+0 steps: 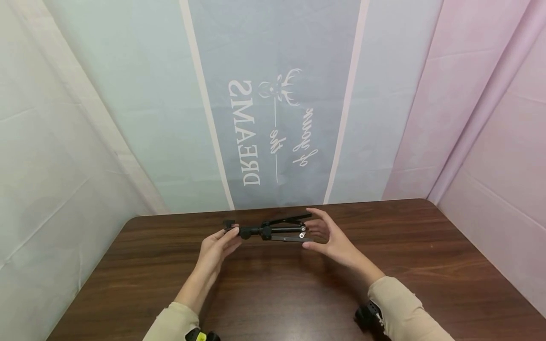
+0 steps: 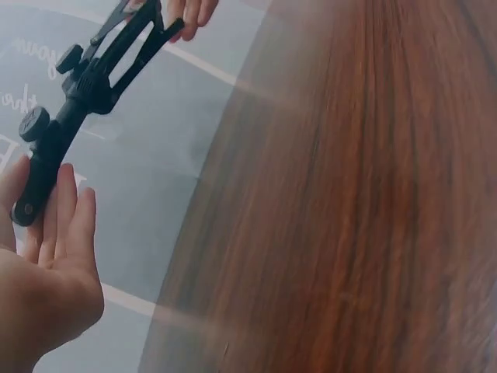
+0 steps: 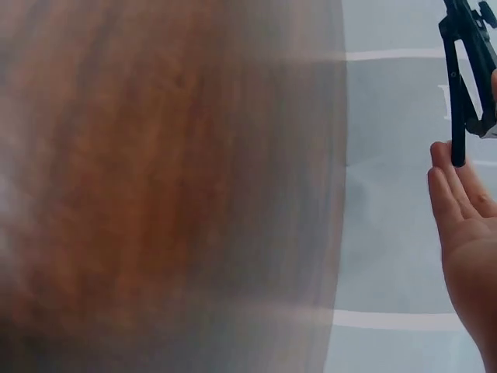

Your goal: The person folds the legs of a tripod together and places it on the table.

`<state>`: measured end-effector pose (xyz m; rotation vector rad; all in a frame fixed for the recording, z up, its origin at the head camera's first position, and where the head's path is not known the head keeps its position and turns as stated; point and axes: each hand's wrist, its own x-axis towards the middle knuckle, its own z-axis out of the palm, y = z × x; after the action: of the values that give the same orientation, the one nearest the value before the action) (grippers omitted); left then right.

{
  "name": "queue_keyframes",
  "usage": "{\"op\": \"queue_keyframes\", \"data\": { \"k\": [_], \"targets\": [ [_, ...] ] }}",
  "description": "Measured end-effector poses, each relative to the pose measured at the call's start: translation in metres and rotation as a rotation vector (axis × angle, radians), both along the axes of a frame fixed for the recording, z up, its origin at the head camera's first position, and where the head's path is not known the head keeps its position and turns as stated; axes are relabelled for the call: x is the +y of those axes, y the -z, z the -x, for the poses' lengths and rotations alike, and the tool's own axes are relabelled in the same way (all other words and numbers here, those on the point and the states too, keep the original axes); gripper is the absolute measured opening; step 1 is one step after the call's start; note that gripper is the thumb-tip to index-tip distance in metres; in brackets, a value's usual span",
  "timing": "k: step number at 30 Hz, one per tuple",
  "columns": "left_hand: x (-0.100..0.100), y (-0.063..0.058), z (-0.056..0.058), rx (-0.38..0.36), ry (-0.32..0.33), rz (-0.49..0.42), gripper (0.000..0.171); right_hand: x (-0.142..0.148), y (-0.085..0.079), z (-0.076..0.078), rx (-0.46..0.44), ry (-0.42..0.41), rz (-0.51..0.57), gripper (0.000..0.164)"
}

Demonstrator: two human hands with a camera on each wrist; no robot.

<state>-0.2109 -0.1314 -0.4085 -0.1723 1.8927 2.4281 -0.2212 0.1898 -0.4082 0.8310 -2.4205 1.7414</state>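
A small black mini tripod (image 1: 266, 232) is held sideways above the table's far part, its legs partly spread. My left hand (image 1: 214, 251) pinches its head end, thumb on the near side and fingers behind. In the left wrist view, round knobs stand out along the tripod's body (image 2: 51, 148). At the other end, my right hand (image 1: 339, 242) spans the leg ends, thumb at the nearer leg's tip and index finger at the farther one. The right wrist view has one leg (image 3: 457, 116) with its tip against the fingers.
Below lies a dark brown wooden table (image 1: 273, 293) with rounded far corners. A printed fabric backdrop (image 1: 273, 42) with mirrored lettering hangs behind its far edge, and pale cloth walls (image 1: 55, 156) stand on both sides. A black wrist camera (image 1: 368, 316) sits at the right sleeve.
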Motion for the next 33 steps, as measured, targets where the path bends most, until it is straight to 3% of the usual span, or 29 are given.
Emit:
{"op": "queue_keyframes", "data": {
  "k": [7,19,26,33],
  "targets": [
    [0.003,0.004,-0.004,-0.02,-0.045,-0.051,0.047,-0.002,0.0,-0.003,0.05,0.013,0.002,0.076],
    [-0.002,0.002,-0.005,-0.014,0.024,0.05,0.05,-0.001,0.001,-0.002,0.021,0.043,0.045,0.066],
    [-0.008,0.005,-0.003,0.028,0.064,0.214,0.052,0.002,0.002,0.003,0.009,-0.022,0.056,0.066],
    [-0.007,0.012,0.008,0.055,0.033,0.435,0.043,0.008,0.009,0.019,-0.057,-0.043,-0.011,0.072]
  ]
}}
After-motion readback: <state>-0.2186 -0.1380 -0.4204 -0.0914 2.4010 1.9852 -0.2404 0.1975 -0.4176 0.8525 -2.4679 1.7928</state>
